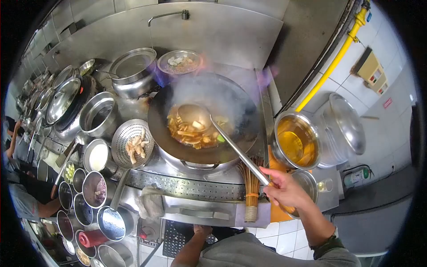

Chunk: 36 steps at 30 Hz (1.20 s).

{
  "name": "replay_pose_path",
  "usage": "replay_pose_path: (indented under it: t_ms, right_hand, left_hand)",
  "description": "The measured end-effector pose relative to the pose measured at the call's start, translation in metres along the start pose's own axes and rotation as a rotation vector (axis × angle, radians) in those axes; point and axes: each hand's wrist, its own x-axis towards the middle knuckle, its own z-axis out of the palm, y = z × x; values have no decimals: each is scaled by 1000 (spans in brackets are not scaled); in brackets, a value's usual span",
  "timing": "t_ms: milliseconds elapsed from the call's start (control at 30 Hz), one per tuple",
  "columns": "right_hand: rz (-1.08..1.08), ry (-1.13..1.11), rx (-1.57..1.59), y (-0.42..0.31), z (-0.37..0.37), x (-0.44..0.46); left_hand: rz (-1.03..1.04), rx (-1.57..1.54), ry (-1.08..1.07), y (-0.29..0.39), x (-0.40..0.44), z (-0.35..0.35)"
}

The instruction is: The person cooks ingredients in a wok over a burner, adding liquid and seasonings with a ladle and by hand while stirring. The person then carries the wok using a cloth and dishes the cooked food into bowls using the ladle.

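My right hand (284, 189) is closed around the wooden end of a long metal ladle (233, 144), its bowl tilted over the food in the wok. Pieces of food in brown sauce (191, 133) lie in the dark wok (242, 120), under rising steam or smoke. Low at the front of the stove, below its edge, is my left hand (203, 230); its fingers are mostly hidden, so its grip does not show. A perforated strainer (120, 151) left of the wok carries pale strips of food.
Flames rise behind the wok. A pot of yellow oil (313, 147) and a bamboo brush (251, 187) are on the right. Several metal pots and bowls crowd the left, with a grey cloth (150, 204) at the front edge. Other people (29, 207) stand at far left.
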Motion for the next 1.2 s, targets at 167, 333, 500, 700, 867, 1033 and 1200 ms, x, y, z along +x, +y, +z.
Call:
replay_pose_path:
  t_ms: [167,333,500,700,867,1033,1200]
  right_hand:
    - [-257,141,-759,8,-25,24]
    - [-329,261,-943,-4,-90,-53]
    - [-215,183,-868,-15,-98,-107]
    - [-300,398,-575,24,-16,-11]
    - [-135,269,-192,8,25,7]
    - [-104,197,-16,-2,50,-16]
    - [-231,325,-534,-13,50,6]
  left_hand:
    - [-34,-40,128,1,-14,-18]
    - [-141,-406,275,-41,-79,-26]
    - [-146,-357,153,-75,-157,-62]
    - [-247,-656,223,-70,-195,-105]
    - [-187,-740,329,-79,-231,-108]
    - [-255,-722,403,-87,-278,-103]
    - [-190,-748,445,-103,-281,-81]
